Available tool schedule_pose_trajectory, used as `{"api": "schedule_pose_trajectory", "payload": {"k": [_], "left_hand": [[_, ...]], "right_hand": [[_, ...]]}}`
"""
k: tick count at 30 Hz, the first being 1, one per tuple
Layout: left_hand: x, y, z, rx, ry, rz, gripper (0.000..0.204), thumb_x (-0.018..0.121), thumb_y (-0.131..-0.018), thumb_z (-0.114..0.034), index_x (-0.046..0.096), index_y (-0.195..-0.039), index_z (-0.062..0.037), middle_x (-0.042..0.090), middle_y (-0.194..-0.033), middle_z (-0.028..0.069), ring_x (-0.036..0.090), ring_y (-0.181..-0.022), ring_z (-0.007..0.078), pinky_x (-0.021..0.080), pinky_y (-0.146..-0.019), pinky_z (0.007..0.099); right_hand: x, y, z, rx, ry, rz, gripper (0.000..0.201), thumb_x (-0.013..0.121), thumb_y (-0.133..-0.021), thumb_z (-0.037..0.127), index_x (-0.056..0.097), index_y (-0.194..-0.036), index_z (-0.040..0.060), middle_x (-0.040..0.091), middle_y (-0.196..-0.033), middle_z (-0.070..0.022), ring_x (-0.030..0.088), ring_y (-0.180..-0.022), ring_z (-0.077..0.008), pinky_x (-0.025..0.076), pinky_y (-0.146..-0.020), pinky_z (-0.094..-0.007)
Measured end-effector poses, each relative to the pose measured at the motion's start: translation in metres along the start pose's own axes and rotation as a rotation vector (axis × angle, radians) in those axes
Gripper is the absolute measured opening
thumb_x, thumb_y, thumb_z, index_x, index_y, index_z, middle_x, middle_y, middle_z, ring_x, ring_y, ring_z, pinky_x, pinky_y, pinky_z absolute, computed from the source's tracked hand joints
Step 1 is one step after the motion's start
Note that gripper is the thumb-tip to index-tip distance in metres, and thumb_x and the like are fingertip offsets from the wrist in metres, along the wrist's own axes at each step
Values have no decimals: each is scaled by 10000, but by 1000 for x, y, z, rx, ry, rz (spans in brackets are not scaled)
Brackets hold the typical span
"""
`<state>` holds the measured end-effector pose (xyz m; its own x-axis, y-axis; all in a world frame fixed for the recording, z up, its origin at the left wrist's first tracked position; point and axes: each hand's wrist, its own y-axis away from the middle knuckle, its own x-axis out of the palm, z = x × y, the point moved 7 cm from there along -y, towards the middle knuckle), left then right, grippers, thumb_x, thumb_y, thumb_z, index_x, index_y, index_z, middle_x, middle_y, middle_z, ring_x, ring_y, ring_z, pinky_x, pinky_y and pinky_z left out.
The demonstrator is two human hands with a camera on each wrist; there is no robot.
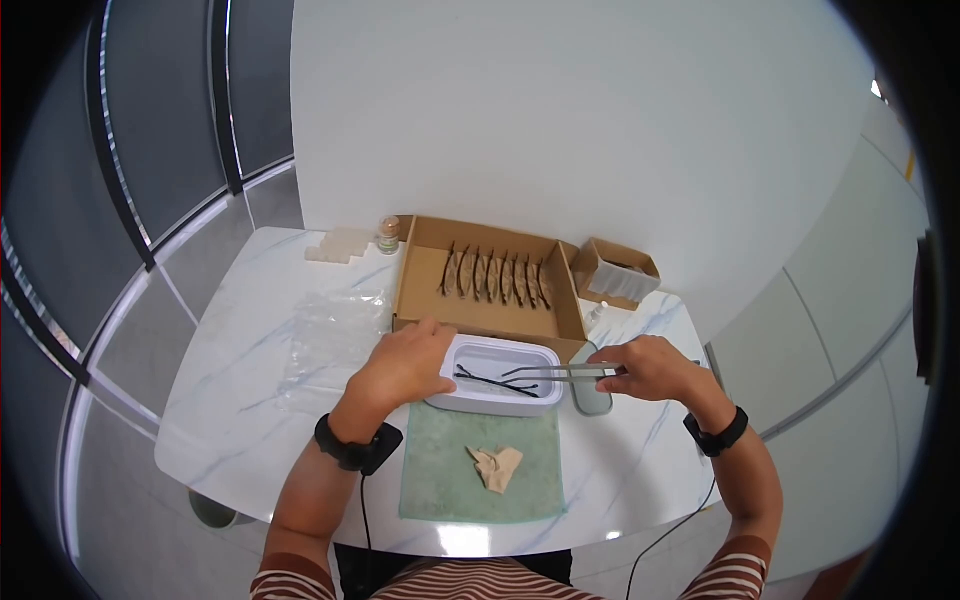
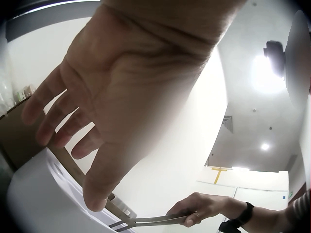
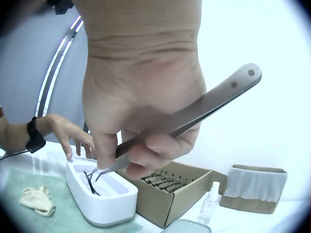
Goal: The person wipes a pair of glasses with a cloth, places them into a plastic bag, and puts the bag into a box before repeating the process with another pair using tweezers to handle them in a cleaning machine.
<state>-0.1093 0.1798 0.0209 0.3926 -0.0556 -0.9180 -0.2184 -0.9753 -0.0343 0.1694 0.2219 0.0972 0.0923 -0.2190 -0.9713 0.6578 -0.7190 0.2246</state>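
A white basin (image 1: 490,404) stands in front of the cardboard box. At its left end rests my left hand (image 1: 405,368), the fingers spread and nearly straight in the left wrist view. My right hand (image 1: 650,370) pinches metal tweezers (image 3: 214,101) between thumb and fingers. Inside the basin lie thin dark rods (image 1: 497,382), crossing near one end. The tweezers' two tips are parted and reach into the basin beside the rods; whether they touch them I cannot tell.
Several dark rods with brown wrapping stand in a row in the cardboard box (image 1: 420,312). Around it are a small carton (image 1: 600,255), a spray bottle (image 3: 209,206), a grey-green lid or tray (image 1: 594,402), a jar (image 1: 388,236) and clear plastic (image 1: 335,335). A beige cloth (image 1: 497,468) lies on a green mat (image 1: 430,490).
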Motion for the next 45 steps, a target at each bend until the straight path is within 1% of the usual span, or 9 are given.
{"api": "schedule_pose_trajectory", "payload": {"k": [8,10,14,17,19,25,35,42,45], "left_hand": [[-1,0,0,-4,-2,-18,695,831,-781,-277,542,-1370,-50,575,-1315,139,573,-1238,329,499,-1003,427],[-2,1,-2,5,9,-28,705,830,-784,-278,535,-1382,-48,572,-1322,143,573,-1237,332,498,-1004,428],[-2,1,-1,10,0,-38,698,822,-792,-281,533,-1385,-49,571,-1321,146,573,-1235,337,498,-1001,432],[-2,1,0,20,9,-56,681,810,-804,-286,534,-1380,-52,578,-1308,153,577,-1226,345,500,-993,436],[-3,1,0,56,42,-99,590,806,-813,-290,548,-1277,-35,582,-1233,181,602,-1169,384,512,-957,493],[-11,4,-2,48,50,-102,602,798,-825,-300,540,-1308,-49,592,-1216,178,602,-1162,391,514,-948,493],[-11,5,-4,47,47,-94,616,795,-830,-298,535,-1339,-67,591,-1231,176,602,-1169,383,510,-953,493],[-10,4,-2,33,23,-93,675,784,-826,-312,528,-1403,-76,598,-1269,156,603,-1181,355,512,-967,447],[-10,4,-3,28,25,-90,674,782,-824,-310,528,-1403,-76,598,-1266,157,604,-1181,355,512,-969,447]], "right_hand": [[4,-1,7,-19,34,-21,351,805,-842,273,741,-1162,143,730,-790,-120,695,-745,-315,535,-690,-417],[5,-2,11,-32,73,-14,358,777,-866,301,734,-1181,136,717,-788,-133,692,-786,-339,530,-724,-438],[10,-7,10,-51,92,-20,344,778,-861,301,742,-1172,157,714,-787,-134,694,-787,-336,532,-716,-441],[8,-8,10,-72,184,-50,332,779,-856,303,752,-1167,189,712,-782,-128,693,-778,-328,530,-692,-435],[-2,-7,8,-44,202,-113,315,777,-854,291,760,-1158,210,712,-774,-113,690,-762,-312,526,-670,-423],[-15,-5,4,-71,157,-200,302,783,-846,255,768,-1143,197,723,-785,-99,686,-748,-301,522,-662,-413],[18,-5,-6,-49,71,-199,324,809,-824,232,762,-1137,163,740,-825,-113,690,-751,-320,527,-678,-418],[9,-4,-10,-24,-27,-95,336,819,-823,235,761,-1144,157,742,-816,-107,686,-723,-305,521,-674,-410],[8,-6,-9,-13,-43,-70,350,811,-829,274,757,-1156,161,728,-797,-128,684,-772,-334,529,-708,-430]]}}
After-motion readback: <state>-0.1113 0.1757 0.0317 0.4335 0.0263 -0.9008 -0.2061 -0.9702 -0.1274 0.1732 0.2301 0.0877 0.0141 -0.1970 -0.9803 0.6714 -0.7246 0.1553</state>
